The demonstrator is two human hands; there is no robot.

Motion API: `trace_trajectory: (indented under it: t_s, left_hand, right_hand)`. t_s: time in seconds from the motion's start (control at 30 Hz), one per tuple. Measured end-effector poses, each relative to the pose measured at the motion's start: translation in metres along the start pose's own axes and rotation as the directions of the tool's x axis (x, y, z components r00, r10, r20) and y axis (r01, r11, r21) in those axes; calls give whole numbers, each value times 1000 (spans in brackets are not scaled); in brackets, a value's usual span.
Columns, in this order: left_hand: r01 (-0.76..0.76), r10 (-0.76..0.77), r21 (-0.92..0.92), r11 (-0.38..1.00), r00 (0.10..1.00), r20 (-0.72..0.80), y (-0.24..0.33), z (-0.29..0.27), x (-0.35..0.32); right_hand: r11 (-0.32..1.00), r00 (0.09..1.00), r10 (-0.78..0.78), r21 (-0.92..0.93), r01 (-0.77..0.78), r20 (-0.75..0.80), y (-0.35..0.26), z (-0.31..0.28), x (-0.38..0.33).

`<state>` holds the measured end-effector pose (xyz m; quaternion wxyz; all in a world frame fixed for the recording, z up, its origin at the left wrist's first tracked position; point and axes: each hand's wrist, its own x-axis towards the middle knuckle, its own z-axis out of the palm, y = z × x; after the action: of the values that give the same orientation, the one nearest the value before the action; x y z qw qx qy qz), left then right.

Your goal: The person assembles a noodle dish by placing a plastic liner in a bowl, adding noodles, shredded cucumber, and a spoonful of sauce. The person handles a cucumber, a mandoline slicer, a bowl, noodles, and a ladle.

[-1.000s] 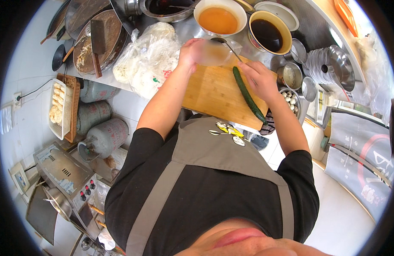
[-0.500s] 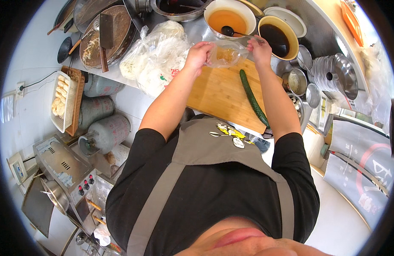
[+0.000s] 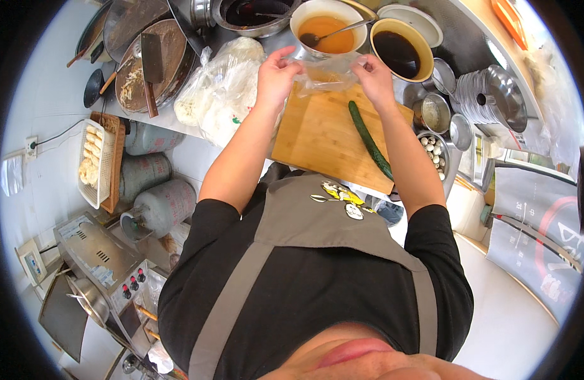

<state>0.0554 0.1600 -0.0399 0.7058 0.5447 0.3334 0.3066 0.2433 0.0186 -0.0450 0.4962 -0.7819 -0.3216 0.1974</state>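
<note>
My left hand (image 3: 276, 76) and my right hand (image 3: 374, 75) both pinch a thin clear plastic bag (image 3: 325, 73) and hold it stretched between them above the far edge of a wooden cutting board (image 3: 317, 136). A long green cucumber (image 3: 370, 139) lies on the board's right side, just below my right hand. Beyond the bag stands a bowl of orange sauce (image 3: 330, 31) with a spoon in it, and beside it a bowl of dark sauce (image 3: 399, 50).
Bulging clear bags of white food (image 3: 225, 88) lie left of the board. A cleaver (image 3: 151, 63) rests on a round chopping block. Metal cups and a stack of steel dishes (image 3: 488, 95) stand at the right. Gas cylinders (image 3: 159, 206) sit below the counter.
My right hand left the cucumber on the board and rose to the plastic bag. Both hands now hold the bag, farther up near the sauce bowls.
</note>
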Motion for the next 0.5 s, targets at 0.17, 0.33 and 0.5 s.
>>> trace_trajectory:
  t_s: [0.17,0.33,0.5]
  left_hand:
    - [155,-99,-224,962,965,241,22,41,-20]
    - [319,-158,-416,852,913,376,48,60,-26]
    - [358,-52,-478,802,839,541,88,81,-37]
  right_hand:
    - [981,977,-189,-18,192,102,-60,9,-23]
    - [543,698,-689,-500,674,192,-88,-23,-60]
    - [921,913,-373,-191,341,-168,-62,-74,-94]
